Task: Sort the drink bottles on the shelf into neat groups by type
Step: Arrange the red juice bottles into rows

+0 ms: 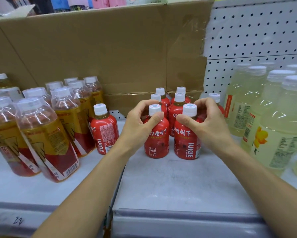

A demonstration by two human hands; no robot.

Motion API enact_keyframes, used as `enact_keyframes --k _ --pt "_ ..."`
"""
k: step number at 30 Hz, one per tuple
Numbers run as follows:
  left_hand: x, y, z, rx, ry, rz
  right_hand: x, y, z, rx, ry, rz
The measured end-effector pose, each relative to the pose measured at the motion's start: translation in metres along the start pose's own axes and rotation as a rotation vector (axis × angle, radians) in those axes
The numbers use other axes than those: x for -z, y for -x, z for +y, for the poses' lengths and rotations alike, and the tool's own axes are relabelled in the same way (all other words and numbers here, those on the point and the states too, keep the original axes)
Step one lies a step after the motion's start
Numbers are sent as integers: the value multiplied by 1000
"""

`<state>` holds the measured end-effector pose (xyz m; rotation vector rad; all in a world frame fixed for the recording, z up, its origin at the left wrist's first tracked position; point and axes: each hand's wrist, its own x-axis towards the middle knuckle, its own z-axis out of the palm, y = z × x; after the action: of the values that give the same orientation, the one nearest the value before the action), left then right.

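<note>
Left hand (140,117) & right hand (205,121) curl fingers round front red bottles (157,140); upright stray bottle (104,133) just left, nearer left hand.

Lone red bottle (104,131): "JUICE" in white capitals running down the label; barcode beside it, digits unreadable.
Front-left red bottle (157,140): large white Chinese characters ending "树下"; small white lines below, the first starting "000山".
Front-right red bottle (185,145): the same large white characters; "JUICE" running down the label.
Shelf edge strip (17,220): handwritten "22".
Amber bottles (48,143): white characters and barcodes, too blurred to read.
Pale yellow bottles (278,143): fine print, too small to read.
</note>
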<state>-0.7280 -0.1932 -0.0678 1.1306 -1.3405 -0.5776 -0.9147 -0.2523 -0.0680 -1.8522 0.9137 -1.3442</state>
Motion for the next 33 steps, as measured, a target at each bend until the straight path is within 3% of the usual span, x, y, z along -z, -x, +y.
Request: enact_keyframes --k 3,10,15,26,28,30,33 --pt "0 0 0 -19 -25 31 1 -3 -1 33 -17 31" --pt "-2 0 2 -39 -2 0 3 -3 0 37 -210 -178" --pt "2 -1 -1 -33 -148 -24 4 1 5 99 107 -115" --pt "-3 -4 -4 -87 -136 61 -6 -8 8 84 53 -89" --pt "-2 -4 -1 -84 -228 37 -5 -7 9 146 95 -20" --pt "4 -4 5 -179 -479 93 2 -8 4 257 139 159" --pt "27 -5 19 -356 -708 392 20 -26 -4 266 193 439"
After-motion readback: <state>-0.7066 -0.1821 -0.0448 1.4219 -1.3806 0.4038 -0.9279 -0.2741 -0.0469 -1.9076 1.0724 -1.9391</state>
